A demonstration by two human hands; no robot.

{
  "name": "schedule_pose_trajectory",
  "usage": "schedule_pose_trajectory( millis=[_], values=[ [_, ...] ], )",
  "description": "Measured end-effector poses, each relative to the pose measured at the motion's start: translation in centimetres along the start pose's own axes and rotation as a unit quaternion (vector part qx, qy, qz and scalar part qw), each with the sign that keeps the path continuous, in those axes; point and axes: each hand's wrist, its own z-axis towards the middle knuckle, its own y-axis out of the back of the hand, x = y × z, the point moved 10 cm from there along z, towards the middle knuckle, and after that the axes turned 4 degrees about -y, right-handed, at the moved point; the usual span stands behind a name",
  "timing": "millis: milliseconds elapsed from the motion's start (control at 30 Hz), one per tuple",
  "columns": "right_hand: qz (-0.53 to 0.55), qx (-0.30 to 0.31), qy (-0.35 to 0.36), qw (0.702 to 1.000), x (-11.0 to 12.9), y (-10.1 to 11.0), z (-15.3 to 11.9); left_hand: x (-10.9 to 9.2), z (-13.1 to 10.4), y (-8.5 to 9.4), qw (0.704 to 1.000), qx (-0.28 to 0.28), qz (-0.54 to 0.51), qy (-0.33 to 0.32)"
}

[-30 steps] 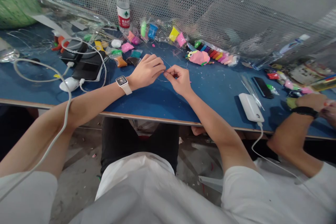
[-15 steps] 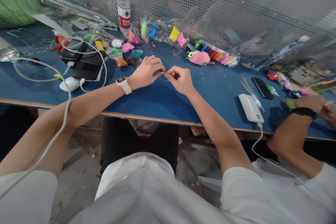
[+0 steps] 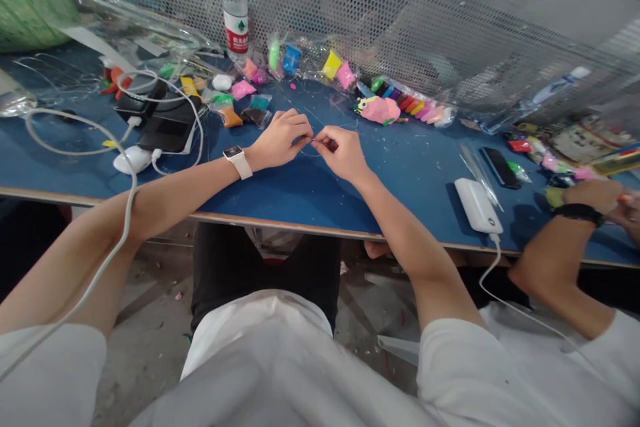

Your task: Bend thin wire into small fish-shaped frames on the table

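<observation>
My left hand and my right hand meet fingertip to fingertip above the blue table. Both are closed in a pinch on a tiny dark piece between them, too small to name. Beyond my right hand lies a pink clay figure with a yellow and green head end. Small bagged clay pieces are near my left hand, among them an orange one, a black one and a pink one.
A water bottle stands by the perforated metal panel. Left are black devices with a white cable and a green basket. Right lie a white power bank, a phone and a co-worker's hand.
My fingertips have shifted very slightly left, still pinched together. The co-worker's hands at the right have moved a little. The things on the table have stayed in place.
</observation>
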Motion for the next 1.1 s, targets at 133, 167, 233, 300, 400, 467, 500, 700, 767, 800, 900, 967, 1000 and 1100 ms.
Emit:
schedule_pose_trajectory(
  millis=[133, 167, 233, 300, 400, 467, 500, 700, 767, 800, 900, 967, 1000, 1100],
  values=[
    [-0.026, -0.001, 0.011, 1.0, -0.2, -0.1, 0.0, 0.5, 0.1, -0.3, 1.0, 0.015, -0.012, 0.009],
    [-0.019, -0.002, 0.004, 1.0, -0.3, -0.1, 0.0, 0.5, 0.1, -0.2, 1.0, 0.013, -0.012, 0.007],
    [0.003, -0.004, -0.018, 1.0, -0.7, 0.0, 0.0, 0.5, 0.1, 0.1, 1.0, 0.008, -0.005, 0.004],
    [0.027, -0.005, -0.037, 0.999, -0.8, 0.0, 0.0, 0.4, 0.1, 0.4, 1.0, 0.0, 0.008, 0.001],
    [0.049, -0.001, -0.047, 0.998, -0.7, 0.1, 0.0, 0.3, 0.1, 0.6, 1.0, -0.011, 0.018, -0.006],
    [0.056, -0.001, -0.046, 0.997, -0.6, 0.1, 0.0, 0.4, 0.0, 0.7, 1.0, -0.018, 0.015, -0.005],
    [0.06, -0.002, -0.045, 0.997, -0.5, 0.2, 0.0, 0.5, 0.0, 0.8, 1.0, -0.023, 0.011, -0.002],
    [0.121, -0.033, -0.072, 0.989, -1.6, 0.4, 0.2, 1.5, -0.1, 1.6, 0.994, -0.072, -0.067, 0.052],
    [0.148, -0.04, -0.087, 0.984, -2.3, 0.5, 0.3, 1.9, -0.2, 1.8, 0.988, -0.087, -0.1, 0.081],
    [0.16, -0.041, -0.093, 0.982, -2.6, 0.5, 0.3, 2.1, -0.2, 1.9, 0.985, -0.091, -0.114, 0.095],
    [0.186, -0.041, -0.095, 0.977, -3.0, 0.6, 0.3, 2.3, -0.3, 1.8, 0.978, -0.095, -0.146, 0.113],
    [0.194, -0.034, -0.088, 0.976, -2.9, 0.5, 0.4, 2.2, -0.3, 1.7, 0.978, -0.094, -0.151, 0.11],
    [0.198, -0.029, -0.086, 0.976, -2.8, 0.4, 0.4, 2.1, -0.3, 1.7, 0.979, -0.093, -0.149, 0.107],
    [0.209, -0.024, -0.097, 0.973, -3.0, 0.1, 0.4, 1.8, -0.2, 1.6, 0.984, -0.088, -0.126, 0.09]
  ],
)
